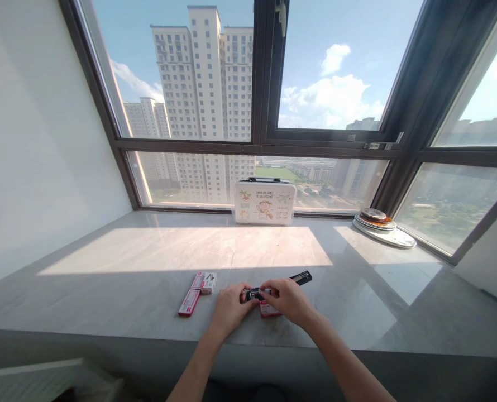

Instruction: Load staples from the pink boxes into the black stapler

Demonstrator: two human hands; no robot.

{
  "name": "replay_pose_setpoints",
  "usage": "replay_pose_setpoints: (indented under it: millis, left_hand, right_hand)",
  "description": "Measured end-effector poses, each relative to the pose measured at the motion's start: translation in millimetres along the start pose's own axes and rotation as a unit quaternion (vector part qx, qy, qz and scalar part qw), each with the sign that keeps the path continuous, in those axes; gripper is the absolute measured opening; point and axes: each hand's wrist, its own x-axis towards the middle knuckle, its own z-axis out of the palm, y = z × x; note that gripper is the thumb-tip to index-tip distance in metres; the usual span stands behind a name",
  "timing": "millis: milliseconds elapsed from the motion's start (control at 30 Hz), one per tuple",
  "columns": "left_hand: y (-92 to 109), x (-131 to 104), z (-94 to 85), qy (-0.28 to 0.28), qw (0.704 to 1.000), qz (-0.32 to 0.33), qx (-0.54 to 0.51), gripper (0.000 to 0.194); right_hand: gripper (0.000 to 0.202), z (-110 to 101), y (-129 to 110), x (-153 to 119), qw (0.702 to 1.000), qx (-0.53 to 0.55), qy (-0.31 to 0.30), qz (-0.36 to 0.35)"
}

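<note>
A black stapler (pixel 302 277) lies swung open across both my hands, its long arm sticking out to the upper right behind my right hand. My left hand (pixel 228 306) is closed round the stapler's left end. With bent fingers and thumb, my right hand (pixel 289 300) grips near its middle; whether a small strip of staples is also between those fingertips is hidden. Under the right hand lies a red-and-white box (pixel 270 309), partly covered. To the left of my hands are two flat pink-and-white boxes (pixel 189 302) and a small white staple box (pixel 209 283).
A white case (pixel 265 204) with cartoon prints stands against the window. At the right corner sits a stack of plates (pixel 378 226). The marble sill (pixel 127 301) ends at a front edge just below my hands. A white slatted object (pixel 43 379) is at lower left.
</note>
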Motion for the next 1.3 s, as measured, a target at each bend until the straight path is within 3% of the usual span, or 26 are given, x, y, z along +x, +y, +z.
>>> replay_pose_setpoints:
  millis: [167, 433, 633, 800, 933, 1033, 1100, 1200, 1300]
  left_hand:
    - [3.4, -7.4, -0.6, 0.003, 1.0, 0.003, 0.009, 0.03]
    - [4.1, -7.3, -1.8, 0.004, 1.0, 0.002, 0.014, 0.025]
    - [4.7, -6.8, -2.9, 0.001, 1.0, -0.007, 0.006, 0.026]
    - [4.5, -7.3, -1.9, 0.004, 1.0, -0.01, 0.001, 0.029]
    - [1.8, -7.7, 1.4, 0.013, 1.0, -0.003, -0.004, 0.027]
    - [0.6, -7.9, 2.5, 0.016, 1.0, 0.005, -0.005, 0.025]
    - [0.8, -8.0, 2.0, 0.011, 1.0, 0.008, -0.006, 0.024]
    - [2.2, -7.8, 0.3, 0.0, 1.0, 0.005, -0.002, 0.025]
    - [4.0, -7.6, -1.4, 0.0, 1.0, 0.0, 0.003, 0.025]
  right_hand:
    - [0.024, 4.1, 0.9, 15.1, 1.0, -0.003, -0.022, -0.018]
    - [0.024, 6.3, -3.3, 16.8, 0.999, -0.007, -0.047, -0.027]
    - [0.03, -1.8, -7.5, 7.9, 0.998, -0.042, 0.004, 0.043]
    - [0.033, 1.0, -12.4, -8.4, 0.999, 0.022, -0.027, 0.032]
    - [0.047, 3.1, 18.8, -28.2, 0.98, 0.171, -0.012, 0.098]
    - [0.057, -7.0, 58.4, -45.1, 0.94, 0.267, -0.062, 0.203]
    - [0.059, -17.0, 75.9, -49.5, 0.919, 0.297, -0.047, 0.255]
    - [0.06, -28.4, 74.2, -36.6, 0.911, 0.345, -0.005, 0.227]
    - [0.058, -30.0, 50.1, -7.6, 0.94, 0.311, -0.004, 0.142]
